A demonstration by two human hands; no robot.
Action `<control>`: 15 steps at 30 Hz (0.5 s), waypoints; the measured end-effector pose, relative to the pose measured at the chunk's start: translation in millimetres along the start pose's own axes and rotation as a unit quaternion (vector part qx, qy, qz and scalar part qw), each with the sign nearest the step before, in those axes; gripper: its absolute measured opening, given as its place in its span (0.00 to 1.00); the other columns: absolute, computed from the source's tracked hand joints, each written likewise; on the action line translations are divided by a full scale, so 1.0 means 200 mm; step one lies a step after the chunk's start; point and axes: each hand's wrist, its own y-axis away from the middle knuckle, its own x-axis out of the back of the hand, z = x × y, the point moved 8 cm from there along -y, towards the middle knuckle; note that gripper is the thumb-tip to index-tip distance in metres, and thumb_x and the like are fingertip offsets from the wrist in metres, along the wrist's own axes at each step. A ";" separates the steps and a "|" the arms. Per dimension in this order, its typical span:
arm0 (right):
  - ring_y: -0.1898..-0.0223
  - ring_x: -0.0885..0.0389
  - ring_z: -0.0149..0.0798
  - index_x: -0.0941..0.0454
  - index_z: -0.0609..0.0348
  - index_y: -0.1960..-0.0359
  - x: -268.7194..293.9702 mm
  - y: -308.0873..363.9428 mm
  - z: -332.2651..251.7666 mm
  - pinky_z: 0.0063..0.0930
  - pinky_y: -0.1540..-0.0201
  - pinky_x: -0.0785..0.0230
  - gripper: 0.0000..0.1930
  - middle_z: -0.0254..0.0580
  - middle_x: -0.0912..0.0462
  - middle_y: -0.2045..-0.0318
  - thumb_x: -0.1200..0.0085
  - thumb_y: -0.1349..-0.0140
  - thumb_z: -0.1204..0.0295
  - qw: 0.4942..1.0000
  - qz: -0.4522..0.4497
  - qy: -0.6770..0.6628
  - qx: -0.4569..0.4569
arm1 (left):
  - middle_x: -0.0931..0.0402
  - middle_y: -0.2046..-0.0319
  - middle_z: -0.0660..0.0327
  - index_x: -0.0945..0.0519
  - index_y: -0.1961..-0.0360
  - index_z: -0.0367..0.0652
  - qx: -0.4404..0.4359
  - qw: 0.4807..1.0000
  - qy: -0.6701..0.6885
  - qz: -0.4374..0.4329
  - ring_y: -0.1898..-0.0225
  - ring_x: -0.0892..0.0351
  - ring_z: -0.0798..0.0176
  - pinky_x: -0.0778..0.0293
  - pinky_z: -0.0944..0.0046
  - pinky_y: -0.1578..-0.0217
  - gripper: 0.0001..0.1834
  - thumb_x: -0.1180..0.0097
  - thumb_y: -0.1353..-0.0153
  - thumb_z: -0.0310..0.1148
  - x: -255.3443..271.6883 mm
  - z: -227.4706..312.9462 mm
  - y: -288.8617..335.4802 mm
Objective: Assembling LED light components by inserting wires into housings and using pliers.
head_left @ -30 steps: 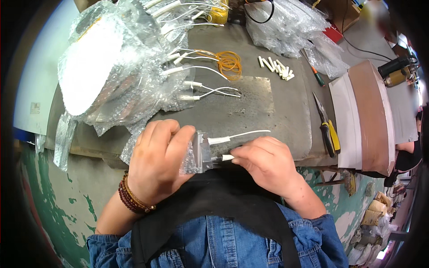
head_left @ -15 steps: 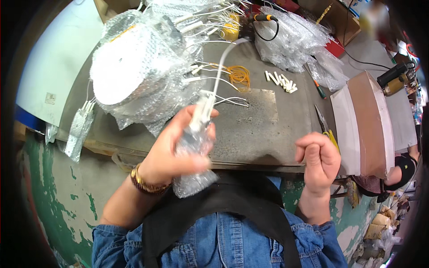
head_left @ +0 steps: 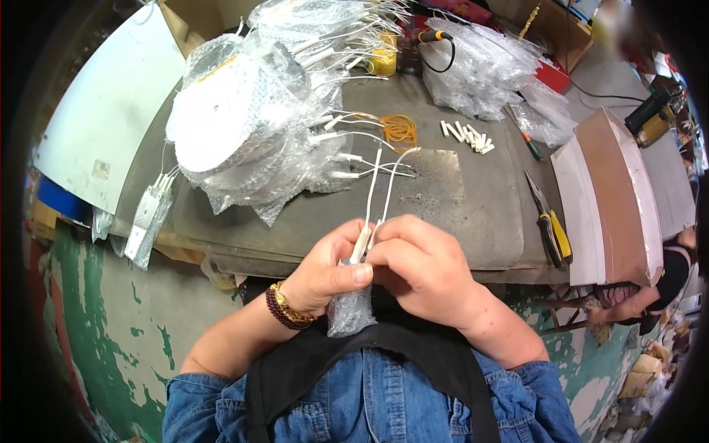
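In front of my apron, a small bubble-wrapped part [head_left: 351, 314] is gripped by my left hand [head_left: 321, 273], thumb across its upper end. Two long white wires [head_left: 389, 190] rise from it over the bench, beside a short pale sleeve [head_left: 361, 244]. My right hand [head_left: 427, 267] meets the left at the foot of these wires. Its fingers are closed in a pinch on one wire, the fingertips partly hidden. Past the hands, more wires with white sleeves [head_left: 344, 176] stick out of a bubble-wrapped stack [head_left: 214, 125].
An orange cord coil [head_left: 399, 133] and several short white tubes [head_left: 468, 136] lie on the bench [head_left: 458, 229]. To the right are a screwdriver [head_left: 533, 146], yellow-handled pliers [head_left: 552, 235], a cardboard box [head_left: 609, 199] and a heat gun [head_left: 653, 122]. Another wrapped part [head_left: 151, 220] hangs over the left edge.
My right hand has come in from the right to meet the left at the wires. The left hand has shifted right with the wrapped part, now less blurred.
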 end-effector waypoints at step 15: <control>0.70 0.20 0.42 0.22 0.53 0.70 0.12 0.09 -0.10 0.35 0.69 0.30 0.10 0.37 0.20 0.70 0.32 0.54 0.74 0.998 0.006 0.043 0.043 | 0.31 0.43 0.63 0.44 0.29 0.38 0.049 0.990 -0.098 -0.084 0.43 0.32 0.71 0.35 0.65 0.41 0.57 0.19 0.56 0.35 -0.07 0.05 0.13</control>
